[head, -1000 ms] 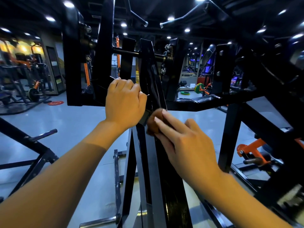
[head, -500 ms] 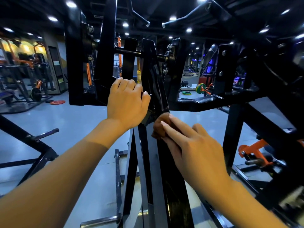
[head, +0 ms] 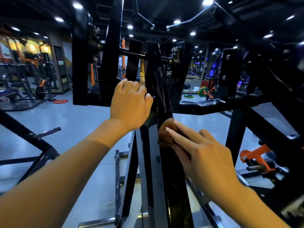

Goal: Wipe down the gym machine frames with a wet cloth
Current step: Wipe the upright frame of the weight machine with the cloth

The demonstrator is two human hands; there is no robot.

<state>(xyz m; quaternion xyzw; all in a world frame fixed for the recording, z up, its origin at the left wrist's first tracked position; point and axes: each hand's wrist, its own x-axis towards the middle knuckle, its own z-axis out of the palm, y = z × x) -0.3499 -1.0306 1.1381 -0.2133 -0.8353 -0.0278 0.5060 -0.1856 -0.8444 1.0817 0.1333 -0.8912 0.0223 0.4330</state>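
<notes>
A black gym machine frame fills the middle of the view; its slanted central beam (head: 164, 170) runs from the bottom edge up to a pivot bolt. My right hand (head: 199, 155) presses a bunched brown cloth (head: 166, 134) against the beam's right face with straight fingers laid over it. My left hand (head: 130, 104) grips the left edge of the beam a little higher up, its fingers curled over the metal. Most of the cloth is hidden under my right fingers.
A black horizontal frame bar (head: 213, 106) crosses behind on the right, with a vertical post (head: 235, 137) below it. An orange lever (head: 253, 155) sits low right. A weight peg (head: 49, 130) sticks out at left. Grey floor (head: 74, 122) and other machines lie beyond.
My right hand has slid the cloth down the beam. My left hand keeps its grip in the same place on the beam.
</notes>
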